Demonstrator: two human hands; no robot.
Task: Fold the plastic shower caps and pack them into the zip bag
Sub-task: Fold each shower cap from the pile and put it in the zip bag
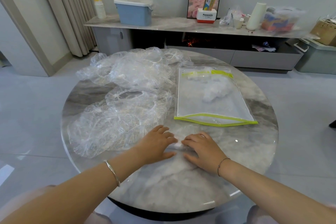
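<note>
View from the head camera, as I read it remotely. The round worktop (254, 142) is glossy, grey-white veined stone.

Containers: the zip bag (218, 111) lies flat at about 2 o'clock on the worktop. It is a clear rectangular pouch trimmed in yellow-green, and the two layers of its near edge stand slightly apart. Inside it, toward the far end, sits a whitish crumpled bundle of packed caps (216, 91). On the sideboard (181, 25) beyond, at 11 o'clock, stands a blue tub (134, 14) with a white lid; I cannot tell what it contains.

Materials: the loose shower caps (127, 87) sprawl from 9 to 12 o'clock. They are thin, transparent, wrinkled film with gathered ring-shaped rims, overlapping one another.

Hands: at 6 o'clock the left hand (156, 143) and right hand (201, 147) lie palm down, fingers extended and flat, tips nearly meeting. Both press on one shower cap (177, 145), of which a small white bunched part shows between them and a hazy film beneath the palms. A metal bangle (112, 172) circles the left wrist and a thin cord (222, 164) the right.
</note>
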